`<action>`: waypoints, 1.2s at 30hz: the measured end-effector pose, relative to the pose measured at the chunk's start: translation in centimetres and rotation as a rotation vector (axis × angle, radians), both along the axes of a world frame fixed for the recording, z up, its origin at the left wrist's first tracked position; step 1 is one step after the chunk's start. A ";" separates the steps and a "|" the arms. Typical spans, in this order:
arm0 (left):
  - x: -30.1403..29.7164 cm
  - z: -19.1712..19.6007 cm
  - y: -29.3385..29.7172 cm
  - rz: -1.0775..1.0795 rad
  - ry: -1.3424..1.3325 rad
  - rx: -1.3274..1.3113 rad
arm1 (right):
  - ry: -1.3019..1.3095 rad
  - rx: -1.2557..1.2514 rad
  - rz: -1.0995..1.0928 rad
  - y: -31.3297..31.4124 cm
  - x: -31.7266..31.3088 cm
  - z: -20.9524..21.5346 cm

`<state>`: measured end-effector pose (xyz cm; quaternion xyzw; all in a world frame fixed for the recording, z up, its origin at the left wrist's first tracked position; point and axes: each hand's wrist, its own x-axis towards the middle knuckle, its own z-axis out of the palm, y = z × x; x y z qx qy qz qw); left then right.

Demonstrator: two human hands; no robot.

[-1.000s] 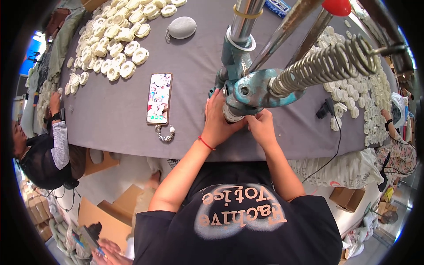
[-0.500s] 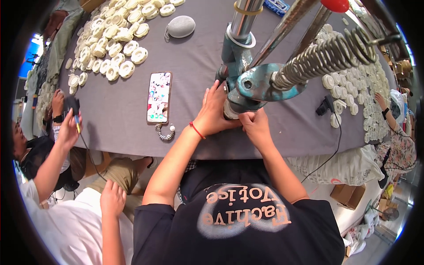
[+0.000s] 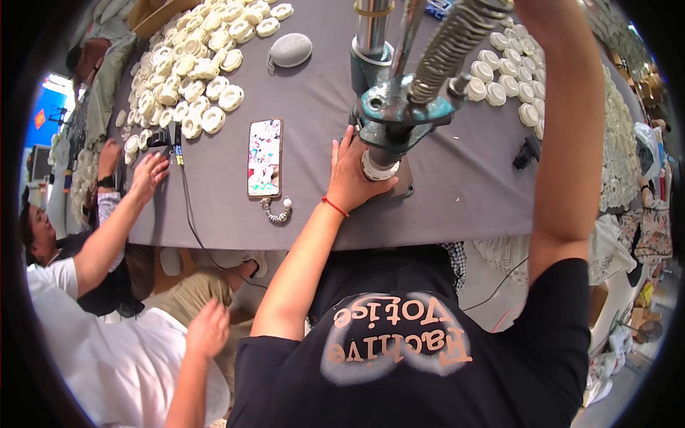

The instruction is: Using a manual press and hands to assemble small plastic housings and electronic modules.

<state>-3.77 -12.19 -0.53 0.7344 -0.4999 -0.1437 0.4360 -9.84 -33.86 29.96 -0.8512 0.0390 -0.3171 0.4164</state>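
Note:
My left hand (image 3: 354, 170), with a red cord at its wrist, curves around a white round plastic part (image 3: 380, 165), thumb along the near side and fingers toward the back. The part sits under the ram of a blue-green hand press (image 3: 399, 107), and the ram meets its top. A dark base plate (image 3: 404, 187) shows beneath. Above the ram, a thick coil spring (image 3: 457, 43) slants up past the press. My right arm reaches up along the right side to the top edge; its fingers are cut off there, so what they touch is hidden.
White round parts (image 3: 191, 78) lie heaped at the far left, others (image 3: 510, 75) at the right. A phone (image 3: 265, 158) with a bead strap and a grey oval case (image 3: 291, 51) lie left of the press. A black clip-like device (image 3: 526, 153) lies right. A co-worker's hand (image 3: 148, 175) is at left.
My right hand has left the part's side and risen beyond the top edge. The press linkage and spring have swung, and the ram's lower end shows on the part. The co-worker's black device is now on the table.

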 end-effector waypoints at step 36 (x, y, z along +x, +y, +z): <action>-1.7 1.8 4.8 0.252 -0.247 -0.127 | -0.387 0.367 -0.235 7.8 -3.4 -16.8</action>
